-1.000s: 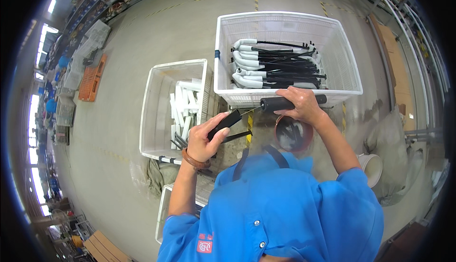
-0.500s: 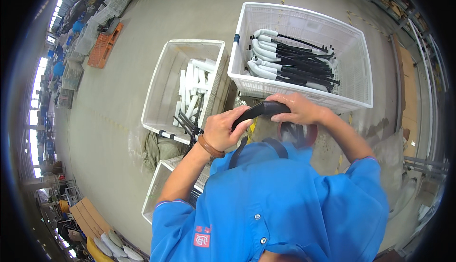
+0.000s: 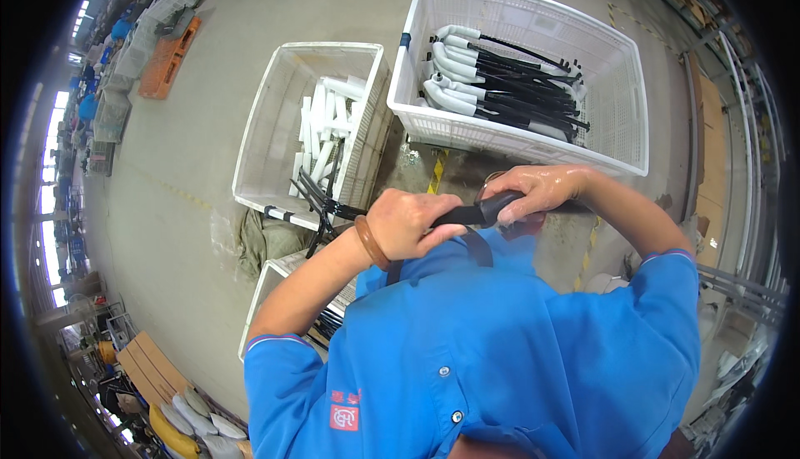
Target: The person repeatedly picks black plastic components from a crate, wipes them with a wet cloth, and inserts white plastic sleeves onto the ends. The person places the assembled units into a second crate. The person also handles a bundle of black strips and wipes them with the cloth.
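Between left hand (image 3: 407,222) and right hand (image 3: 540,187): smooth, low-sheen black tubular part (image 3: 461,216), rubber or plastic. Beyond right hand: white rectangular crate (image 3: 612,84), perforated plastic. Below both: matt blue cloth shirt (image 3: 500,334).

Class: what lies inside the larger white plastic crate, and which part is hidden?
Inside the large white perforated plastic crate lie long thin black rods, with curved white sections towards the left. Whatever is beneath them is covered.
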